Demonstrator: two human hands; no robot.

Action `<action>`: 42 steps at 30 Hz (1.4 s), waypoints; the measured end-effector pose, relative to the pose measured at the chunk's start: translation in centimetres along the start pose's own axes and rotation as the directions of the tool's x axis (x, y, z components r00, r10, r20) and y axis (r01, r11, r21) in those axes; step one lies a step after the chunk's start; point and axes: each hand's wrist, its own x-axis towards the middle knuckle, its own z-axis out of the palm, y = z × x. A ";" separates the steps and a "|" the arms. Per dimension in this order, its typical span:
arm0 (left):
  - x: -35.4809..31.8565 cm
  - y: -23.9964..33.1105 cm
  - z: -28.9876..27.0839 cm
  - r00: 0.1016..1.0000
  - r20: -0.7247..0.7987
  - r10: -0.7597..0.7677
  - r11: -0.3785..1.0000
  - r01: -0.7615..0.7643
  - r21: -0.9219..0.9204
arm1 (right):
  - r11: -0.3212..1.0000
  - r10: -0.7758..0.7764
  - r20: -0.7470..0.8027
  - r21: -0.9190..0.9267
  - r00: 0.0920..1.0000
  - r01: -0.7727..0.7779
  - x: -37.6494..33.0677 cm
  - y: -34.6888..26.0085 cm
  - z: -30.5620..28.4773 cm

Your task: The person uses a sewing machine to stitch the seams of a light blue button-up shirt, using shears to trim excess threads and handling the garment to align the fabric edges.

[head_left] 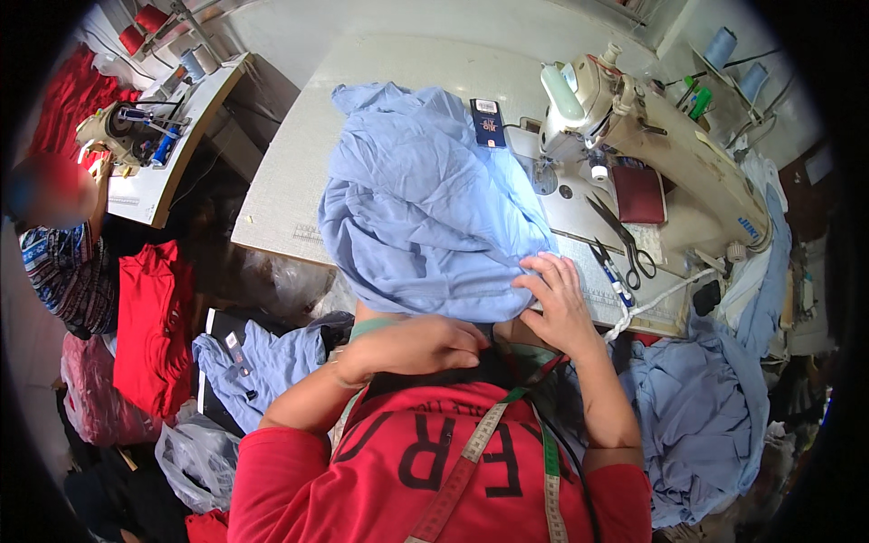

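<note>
A light-blue garment (407, 199) lies in loose folds over the sewing table, its near edge hanging at the table's front. My right hand (557, 299) rests on the near right corner of this cloth, fingers spaced apart and lightly bent. My left hand (430, 344) is over my lap, just below the cloth's near edge. Its fingers are curled inward, and whatever may be in them is hidden. The sewing machine (625, 109) stands at the right, its needle area beyond the garment. A dark blue label card (488, 123) lies at the cloth's far right edge.
Black scissors (625, 235), blue-handled snips (613, 276) and a dark red wallet-like item (639, 195) lie right of the garment. More blue cloth (697, 407) is heaped at the lower right. A measuring tape (471, 452) hangs from my neck. Another person (68, 262) sits at the left table (195, 127).
</note>
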 end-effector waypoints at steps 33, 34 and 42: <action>-10.5 -0.6 -13.3 0.643 -0.692 -0.329 0.924 0.369 -0.096 | 0.863 0.263 0.059 0.431 0.963 -0.262 1.8 5.5 -6.6; -11.1 -0.8 -13.2 0.680 -0.633 -0.369 0.876 0.483 0.008 | 0.854 0.204 0.045 0.479 0.978 -0.200 1.5 5.3 -6.0; 2.3 1.4 -10.5 0.860 -0.510 0.019 0.921 0.183 0.343 | 0.920 -0.122 0.153 0.388 0.981 0.054 2.9 -1.1 -2.0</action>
